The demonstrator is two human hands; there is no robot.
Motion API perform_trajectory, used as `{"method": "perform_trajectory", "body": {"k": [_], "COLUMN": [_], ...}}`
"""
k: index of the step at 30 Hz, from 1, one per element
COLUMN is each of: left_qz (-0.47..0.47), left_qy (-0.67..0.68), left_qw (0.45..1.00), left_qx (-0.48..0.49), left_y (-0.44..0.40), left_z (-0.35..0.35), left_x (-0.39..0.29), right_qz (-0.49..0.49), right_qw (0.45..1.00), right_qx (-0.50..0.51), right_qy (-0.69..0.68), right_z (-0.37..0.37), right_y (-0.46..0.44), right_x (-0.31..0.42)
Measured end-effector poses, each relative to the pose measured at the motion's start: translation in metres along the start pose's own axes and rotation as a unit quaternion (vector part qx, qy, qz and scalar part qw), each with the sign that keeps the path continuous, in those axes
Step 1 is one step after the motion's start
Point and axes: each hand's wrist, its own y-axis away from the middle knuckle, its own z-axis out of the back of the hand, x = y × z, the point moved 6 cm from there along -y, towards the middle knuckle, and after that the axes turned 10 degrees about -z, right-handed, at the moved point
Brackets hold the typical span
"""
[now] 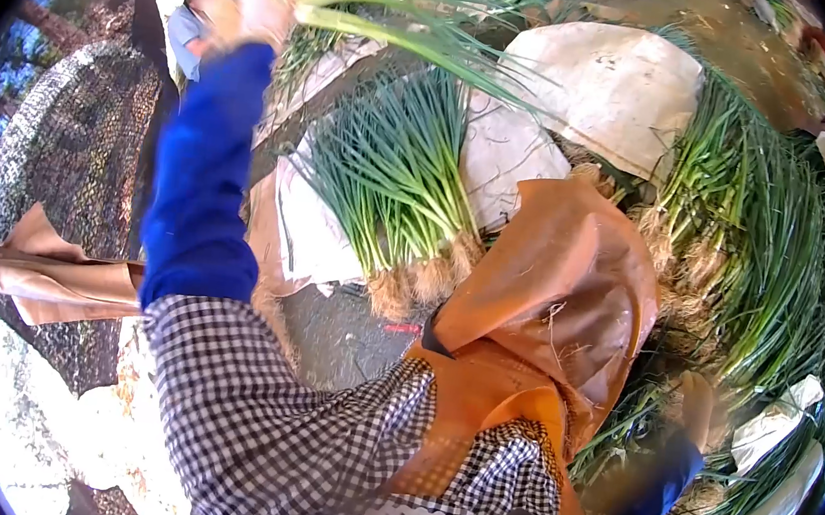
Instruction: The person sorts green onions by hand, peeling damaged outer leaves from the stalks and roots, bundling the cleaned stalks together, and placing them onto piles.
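Note:
My left hand (265, 11), in a blue sleeve, is raised at the upper left and closed around the pale lower ends of a few spring onions (387, 24). Their long green leaves stretch to the right. At the lower right my right hand (696, 408) is smeared and partly hidden, beside a heap of spring onions (747, 232); its fingers cannot be made out. A fanned bundle of spring onions (406, 171) lies before me, its fibrous roots pointing towards my lap. An orange-brown apron (560, 293) covers my lap.
White sacking (611, 87) lies between the onion piles. Another person's grey-blue sleeve (184, 37) shows at the upper left. Dark netting (74, 131) hangs on the left, near a bar wrapped in brown sheeting (78, 283). Wet dark floor (333, 340) shows beside my apron.

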Motion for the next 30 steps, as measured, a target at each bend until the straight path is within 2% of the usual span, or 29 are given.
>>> {"method": "perform_trajectory", "body": {"k": [2,3,5,7,8,9,10,11,13,15,16,17,18,19,21,22,23,24,25,26,27,28,29,30], "left_qz": [0.002,0.064,0.059,0.072,0.036,0.134,0.156,0.168,0.075,0.006,-0.011,-0.025,-0.035,-0.044,-0.048,-0.046,-0.041,-0.034,-0.028,-0.015,0.005,0.028,0.057,0.075], "left_qy": [0.109,0.236,0.275,0.368,0.421,0.505,0.511,0.535,0.596,0.613,0.606,0.589,0.572,0.551,0.512,0.497,0.487,0.477,0.469,0.464,0.47,0.481,0.522,0.673], "left_qw": [0.994,0.969,0.919,0.865,0.746,0.803,0.798,0.727,0.743,0.729,0.724,0.724,0.726,0.729,0.735,0.737,0.739,0.739,0.742,0.743,0.745,0.746,0.745,0.688], "left_qx": [0.02,0.03,0.275,0.334,0.514,0.287,0.277,0.396,0.296,0.304,0.33,0.358,0.38,0.403,0.443,0.455,0.464,0.474,0.479,0.482,0.474,0.459,0.411,0.262], "left_y": [0.06,0.09,0.159,0.242,0.279,0.351,0.362,0.389,0.393,0.38,0.375,0.368,0.362,0.357,0.344,0.338,0.336,0.329,0.32,0.306,0.294,0.272,0.245,0.212], "left_z": [-0.043,-0.082,-0.1,-0.131,-0.129,-0.22,-0.181,-0.195,-0.155,-0.147,-0.148,-0.146,-0.145,-0.148,-0.142,-0.139,-0.142,-0.137,-0.132,-0.126,-0.122,-0.108,-0.088,-0.081], "left_x": [-0.098,-0.146,-0.244,-0.331,-0.362,-0.43,-0.427,-0.443,-0.431,-0.442,-0.446,-0.451,-0.456,-0.461,-0.465,-0.463,-0.464,-0.462,-0.459,-0.458,-0.452,-0.447,-0.438,-0.432], "right_qz": [0.002,-0.017,-0.026,0.0,-0.008,0.046,-0.136,-0.107,-0.099,-0.125,-0.01,-0.076,-0.058,-0.094,-0.167,-0.218,-0.072,0.109,-0.093,-0.29,-0.356,-0.302,-0.347,-0.391], "right_qw": [1.0,1.0,0.999,0.998,0.991,0.992,0.981,0.985,0.985,0.985,0.995,0.997,0.997,0.994,0.985,0.974,0.957,0.883,0.948,0.922,0.876,0.862,0.866,0.868], "right_qx": [-0.01,-0.002,0.028,0.068,0.122,0.098,0.135,0.138,0.125,0.104,0.058,0.019,0.039,0.052,-0.011,0.015,-0.068,-0.087,-0.183,-0.258,-0.297,-0.38,-0.34,-0.294], "right_qy": [-0.014,-0.004,0.007,0.004,0.046,0.059,-0.009,0.018,0.066,0.055,0.082,-0.002,0.043,0.018,-0.047,-0.06,-0.273,-0.449,-0.244,-0.018,-0.134,-0.146,-0.117,-0.088], "right_z": [-0.016,-0.03,-0.052,-0.067,-0.081,-0.11,-0.09,-0.087,-0.079,-0.085,-0.09,-0.077,-0.072,-0.07,-0.044,-0.047,-0.062,-0.079,-0.043,-0.002,0.05,0.042,0.051,0.057], "right_y": [0.013,0.015,0.028,0.046,0.051,0.053,0.07,0.074,0.086,0.089,0.089,0.096,0.095,0.096,0.088,0.082,0.063,0.05,0.036,0.035,0.05,0.025,0.014,0.002], "right_x": [-0.007,-0.018,-0.029,-0.017,-0.024,-0.07,-0.046,-0.031,-0.022,-0.04,-0.04,-0.037,-0.026,-0.029,-0.03,-0.056,-0.097,-0.139,-0.145,-0.147,-0.108,-0.143,-0.143,-0.137]}}
